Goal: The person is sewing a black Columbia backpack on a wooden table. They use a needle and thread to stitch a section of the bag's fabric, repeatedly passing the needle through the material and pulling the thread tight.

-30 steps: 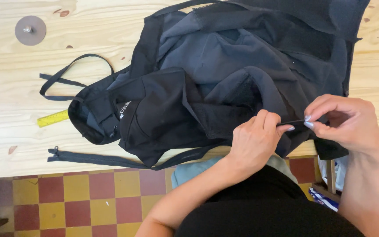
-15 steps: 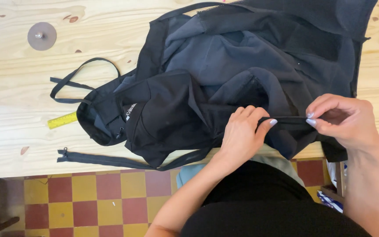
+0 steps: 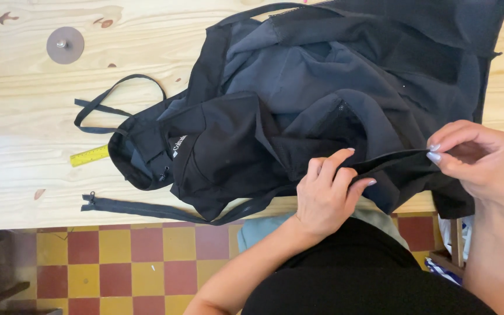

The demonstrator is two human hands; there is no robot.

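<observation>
Near desk edge: your left hand [image 3: 325,195] and right hand [image 3: 479,160] stretch a hem of the black jacket [image 3: 333,99] between them.
Left grip: narrow, fingers pinched on the fabric edge.
Right grip: narrow, fingertips [image 3: 434,153] nipping the same edge.
Jacket: heaped on the pale wooden desk [image 3: 42,169], lower edge overhanging.
Handling: soft, limp, light, likely a little slippery; pinch along the seam, where it is firmest.
Nearby: loose black zipper [image 3: 141,209], yellow ruler [image 3: 88,156], round disc [image 3: 65,45].

small white logo label [image 3: 179,146] on black garment [image 3: 223,151], table's left-centre
</observation>
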